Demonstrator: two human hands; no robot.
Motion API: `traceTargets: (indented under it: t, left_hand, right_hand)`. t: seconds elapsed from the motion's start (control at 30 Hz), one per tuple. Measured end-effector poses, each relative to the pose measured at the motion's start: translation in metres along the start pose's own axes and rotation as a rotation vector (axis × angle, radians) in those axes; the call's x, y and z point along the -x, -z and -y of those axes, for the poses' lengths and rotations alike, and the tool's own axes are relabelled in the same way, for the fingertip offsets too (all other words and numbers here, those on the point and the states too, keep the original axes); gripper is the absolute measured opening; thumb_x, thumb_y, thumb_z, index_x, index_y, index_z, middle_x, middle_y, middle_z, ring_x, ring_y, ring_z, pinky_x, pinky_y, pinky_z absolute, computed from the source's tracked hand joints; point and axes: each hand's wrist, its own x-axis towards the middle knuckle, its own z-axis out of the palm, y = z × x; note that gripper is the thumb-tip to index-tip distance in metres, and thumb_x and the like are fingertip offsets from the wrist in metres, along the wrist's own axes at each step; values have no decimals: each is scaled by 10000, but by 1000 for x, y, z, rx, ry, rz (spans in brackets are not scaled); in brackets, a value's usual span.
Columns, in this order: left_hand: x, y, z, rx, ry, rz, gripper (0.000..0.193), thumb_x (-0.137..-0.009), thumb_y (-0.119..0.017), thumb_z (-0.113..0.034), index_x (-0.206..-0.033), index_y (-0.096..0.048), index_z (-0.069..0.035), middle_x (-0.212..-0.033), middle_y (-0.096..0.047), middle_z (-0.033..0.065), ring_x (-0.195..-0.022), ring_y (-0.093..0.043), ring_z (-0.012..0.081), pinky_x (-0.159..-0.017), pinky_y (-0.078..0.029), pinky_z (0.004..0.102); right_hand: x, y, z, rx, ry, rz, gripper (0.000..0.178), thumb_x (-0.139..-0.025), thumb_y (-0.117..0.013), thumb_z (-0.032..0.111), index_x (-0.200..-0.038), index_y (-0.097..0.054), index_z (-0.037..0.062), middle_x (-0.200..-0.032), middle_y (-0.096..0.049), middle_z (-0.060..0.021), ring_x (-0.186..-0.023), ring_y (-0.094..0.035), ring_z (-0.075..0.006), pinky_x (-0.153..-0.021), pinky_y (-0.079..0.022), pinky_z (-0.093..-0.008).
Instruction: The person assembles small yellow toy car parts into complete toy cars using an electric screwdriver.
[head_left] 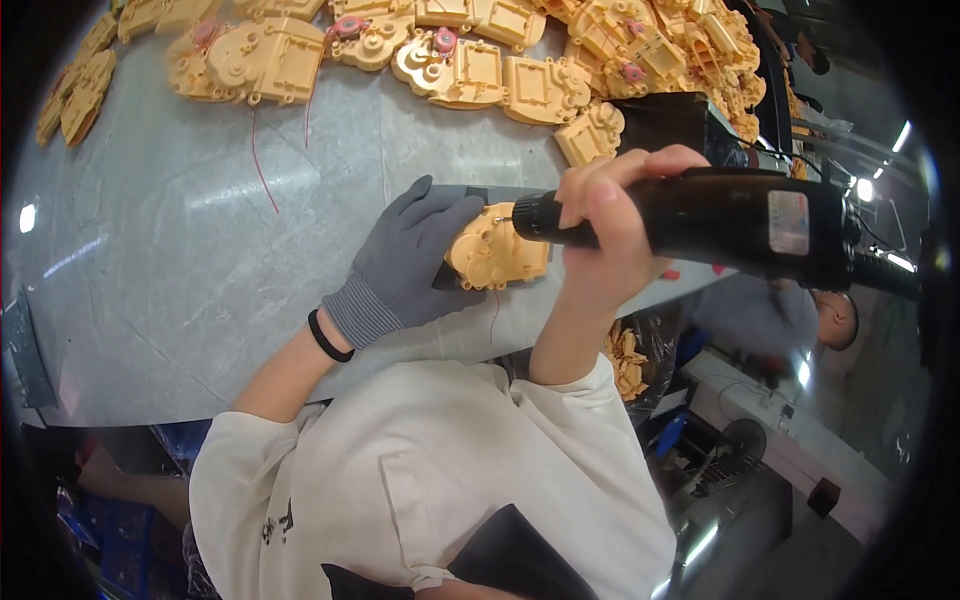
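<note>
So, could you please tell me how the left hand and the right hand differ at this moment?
The left hand wears a grey knit glove, while the right hand is bare. The left hand holds the side of a yellow plastic housing; the right hand grips a black power screwdriver. Both arms come out of white sleeves.
</note>
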Motion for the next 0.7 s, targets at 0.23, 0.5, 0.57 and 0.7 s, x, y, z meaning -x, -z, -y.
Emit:
traceTargets:
  t: [0.23,0.5,0.57,0.7]
  left_hand:
    - [-3,-1,2,17,-8,-29,848,-563,-808,-300,-1251,-382,-44,-1177,-521,98,-1090,-503,257,-1019,-328,491]
    - [-12,-6,-18,33,69,-28,847,-601,-780,-351,-1260,-369,-14,-1196,-498,136,-1071,-503,295,-1045,-268,509]
    - [-8,-13,-18,37,119,-52,852,-607,-774,-361,-1267,-365,-11,-1202,-486,152,-1064,-502,312,-1054,-250,509]
    - [-12,-4,-17,399,563,-65,728,-675,-728,-273,-1282,-399,-41,-1158,-490,180,-1055,-520,293,-955,-404,385]
  right_hand:
    - [-2,-1,-7,-144,65,61,412,-698,-624,-65,-988,-354,47,-580,-512,-74,-470,-494,-142,-472,-456,-267]
    - [8,3,-9,-114,201,128,445,-679,-615,-107,-990,-342,57,-630,-503,-62,-498,-499,-149,-511,-472,-288]
    - [13,2,-14,-147,171,138,440,-683,-618,-99,-986,-344,66,-628,-503,-60,-506,-501,-151,-523,-469,-283]
    - [2,21,-5,-475,-26,-107,396,-707,-498,-23,-1081,-398,60,-622,-450,-45,-503,-438,-151,-556,-402,-302]
